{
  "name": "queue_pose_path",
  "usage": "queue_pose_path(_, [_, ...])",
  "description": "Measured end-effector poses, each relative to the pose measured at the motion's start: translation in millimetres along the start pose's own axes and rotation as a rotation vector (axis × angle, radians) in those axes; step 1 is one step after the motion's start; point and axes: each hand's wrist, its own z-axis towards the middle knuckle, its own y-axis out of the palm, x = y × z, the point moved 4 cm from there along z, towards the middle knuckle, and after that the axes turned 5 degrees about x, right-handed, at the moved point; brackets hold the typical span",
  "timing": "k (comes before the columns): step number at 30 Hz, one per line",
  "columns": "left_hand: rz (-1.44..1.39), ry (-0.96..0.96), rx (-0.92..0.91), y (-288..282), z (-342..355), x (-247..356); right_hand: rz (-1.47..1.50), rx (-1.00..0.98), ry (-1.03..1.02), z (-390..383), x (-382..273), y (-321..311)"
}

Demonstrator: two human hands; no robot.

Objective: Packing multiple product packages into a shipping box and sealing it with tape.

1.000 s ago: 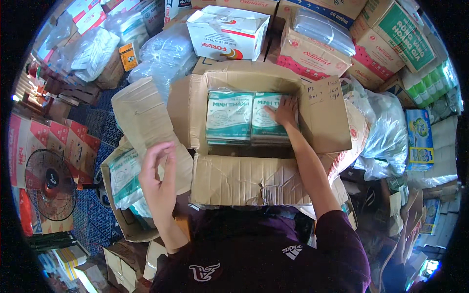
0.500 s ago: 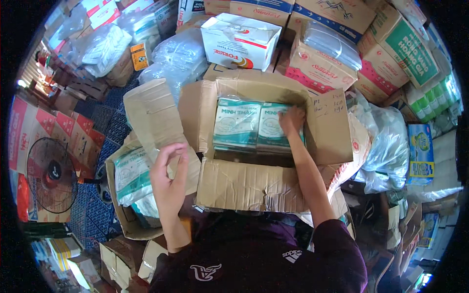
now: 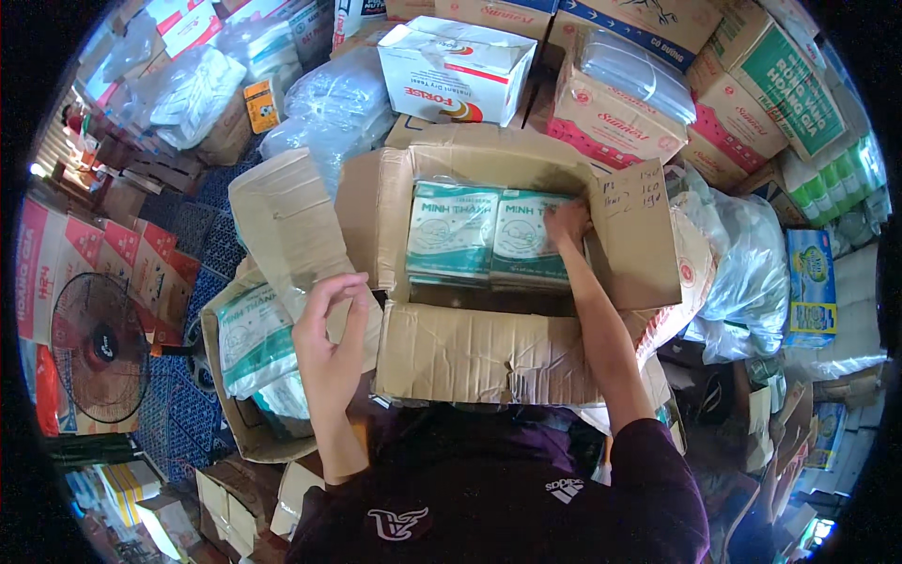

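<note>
Apparently right hand [image 3: 567, 224] sits at far right corner of right-hand stack [image 3: 524, 242], green-and-white packs inside open carton [image 3: 489, 352]. Its fingers curl; cannot tell whether they pinch pack. Left hand [image 3: 329, 329] hovers outside carton, thumb and fingers loosely parted, holding nothing. Best: keep fingertips along stack's edge, square packs gently, brace carton wall with other hand. Count: two stacks side by side, layers not countable; one side carton [image 3: 232, 414] with similar packs; one fan [image 3: 99, 348].
</note>
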Motion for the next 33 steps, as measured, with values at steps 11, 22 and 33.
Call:
queue_pose_path(11, [-0.005,-0.002,0.007,0,0,-2,0.011,-0.079,-0.083,5,-12,-10])
queue_pose_path(22, [0.043,0.031,-0.056,19,0,-12,0.080,-0.130,0.003,38,5,16])
queue_pose_path(33, [0.054,0.046,-0.086,9,2,-3,-0.102,-0.308,-0.441,-27,-24,-1])
